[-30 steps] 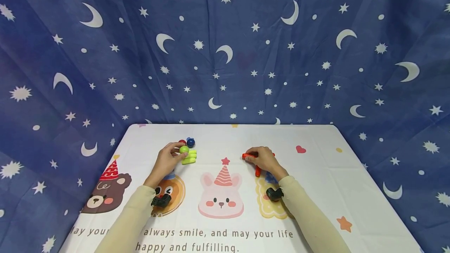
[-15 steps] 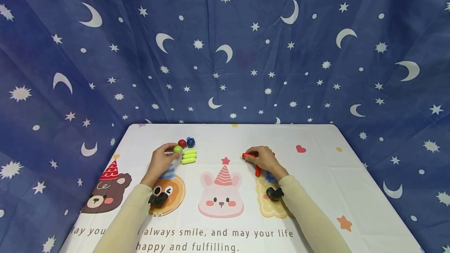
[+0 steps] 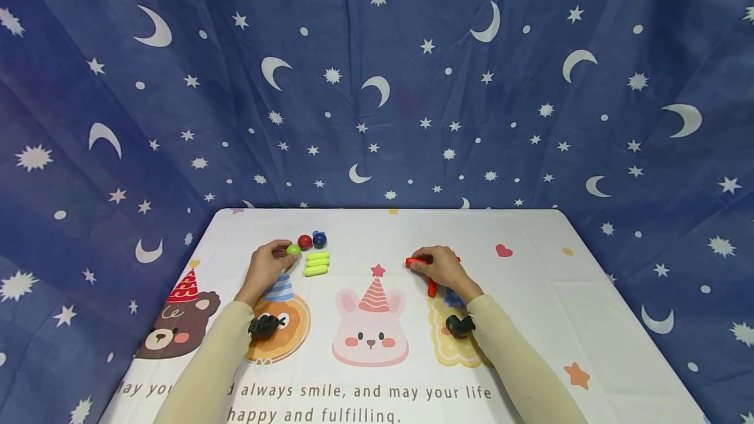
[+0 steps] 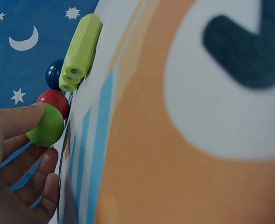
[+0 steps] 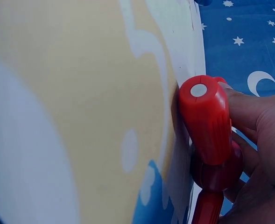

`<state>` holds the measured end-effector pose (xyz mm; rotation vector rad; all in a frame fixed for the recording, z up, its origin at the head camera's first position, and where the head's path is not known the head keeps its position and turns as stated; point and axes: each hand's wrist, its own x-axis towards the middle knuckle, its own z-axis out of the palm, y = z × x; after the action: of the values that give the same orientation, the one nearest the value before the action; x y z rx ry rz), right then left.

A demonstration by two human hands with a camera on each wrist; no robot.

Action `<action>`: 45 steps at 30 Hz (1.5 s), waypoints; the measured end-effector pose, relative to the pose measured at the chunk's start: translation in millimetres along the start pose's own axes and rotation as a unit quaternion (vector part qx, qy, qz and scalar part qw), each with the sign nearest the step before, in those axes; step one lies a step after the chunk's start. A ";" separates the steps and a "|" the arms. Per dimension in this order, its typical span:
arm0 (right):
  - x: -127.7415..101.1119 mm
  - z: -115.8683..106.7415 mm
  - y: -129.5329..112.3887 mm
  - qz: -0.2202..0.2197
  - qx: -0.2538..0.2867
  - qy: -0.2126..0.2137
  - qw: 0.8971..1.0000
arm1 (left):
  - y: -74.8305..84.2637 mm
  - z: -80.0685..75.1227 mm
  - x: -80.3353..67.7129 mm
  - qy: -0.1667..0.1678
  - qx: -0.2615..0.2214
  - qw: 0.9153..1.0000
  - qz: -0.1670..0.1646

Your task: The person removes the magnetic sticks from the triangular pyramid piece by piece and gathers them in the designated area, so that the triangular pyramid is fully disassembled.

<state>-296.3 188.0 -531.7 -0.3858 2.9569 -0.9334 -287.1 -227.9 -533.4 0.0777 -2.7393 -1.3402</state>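
Both arms wear long, close-fitting cream sleeves (image 3: 218, 358) that end at the wrists. A small black camera unit (image 3: 263, 326) is strapped at the left wrist, at 7 o'clock from the left hand (image 3: 265, 267); a matching black unit (image 3: 460, 325) sits at the right wrist, at 5 o'clock from the right hand (image 3: 444, 268). Both hands are bare.

- green ball (image 3: 292, 249): small, glossy, lime-coloured, pinched at the tips of the left hand (image 3: 265, 266), thumb on top in the left wrist view (image 4: 45, 125). It sits just left of the red ball, close to it or touching, can't tell which.
- red sticks (image 3: 418, 261): chunky ridged plastic rods with a pale dot on the flat end (image 5: 205, 119). The right hand (image 3: 443, 270) covers them, fingers curled round. One pokes out left of the hand along the tabletop, another (image 3: 432, 288) points toward the near edge. They meet at a round red piece (image 5: 217, 170) under the palm.
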 end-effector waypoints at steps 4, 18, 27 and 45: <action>0.9 -2.5 0.5 -0.001 -0.003 0.001 1.000 | 1.7 1.9 2.9 -0.006 -0.001 1.000 -0.006; -1.7 1.0 0.5 0.001 -0.004 0.000 1.000 | 0.5 -0.6 2.2 -0.032 -0.008 0.999 -0.021; -1.5 1.2 -0.3 -0.003 -0.004 0.004 1.000 | 7.9 -3.0 -5.3 0.003 -0.004 1.000 -0.018; -3.9 -0.4 -2.3 0.004 0.004 0.008 1.000 | 51.8 10.5 -21.9 0.022 -0.056 0.996 0.066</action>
<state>-292.0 187.3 -530.3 -0.3673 2.9650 -0.9525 -266.6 -186.0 -500.2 -0.0787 -2.5764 -1.4346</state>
